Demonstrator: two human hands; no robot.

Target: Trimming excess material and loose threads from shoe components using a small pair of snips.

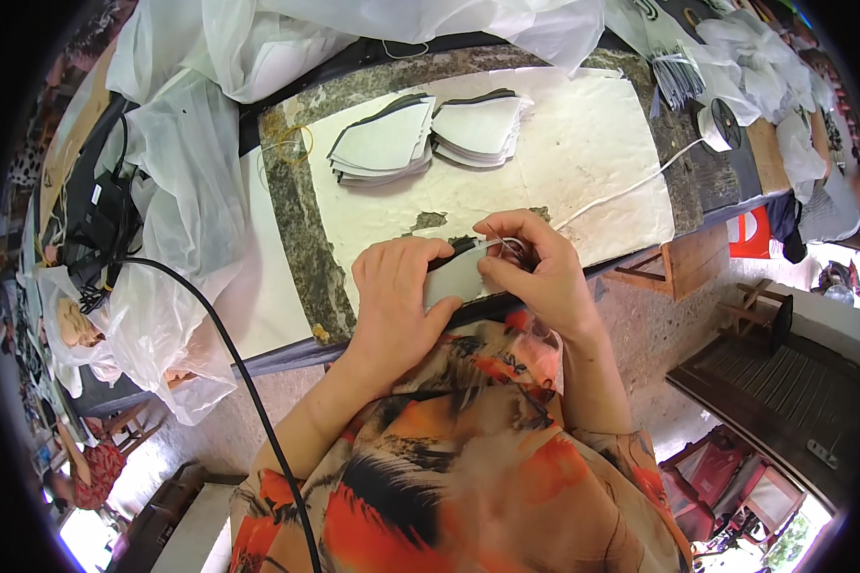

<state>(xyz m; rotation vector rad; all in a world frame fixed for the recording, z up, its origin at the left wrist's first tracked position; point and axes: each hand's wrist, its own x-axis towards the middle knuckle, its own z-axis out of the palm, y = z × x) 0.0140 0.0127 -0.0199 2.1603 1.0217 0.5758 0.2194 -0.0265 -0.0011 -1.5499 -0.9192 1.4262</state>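
Observation:
Near the table's front edge, my left hand [389, 298] grips a pale grey cut piece [457, 278] with a black edge, thumb on its near side. At the piece's right end my right hand [545, 275] has thumb and forefinger brought together in a pinch. Thin looped strands [514, 250] show within the curl of that hand; exactly what the fingertips hold is too small to make out. A white cord [631, 185] runs from the right hand's side to a spool [720, 125]. Beyond my hands lie two stacks of similar pieces, a left stack [382, 141] and a right stack [478, 128].
A worn pale board [583, 124] covers the work surface. Translucent plastic sheets [186, 162] lie along the back and left. A black cable [215, 320] hangs down past my left arm. Bundled dark strips [677, 78] lie at the back right. A wooden stool [674, 267] stands below, right.

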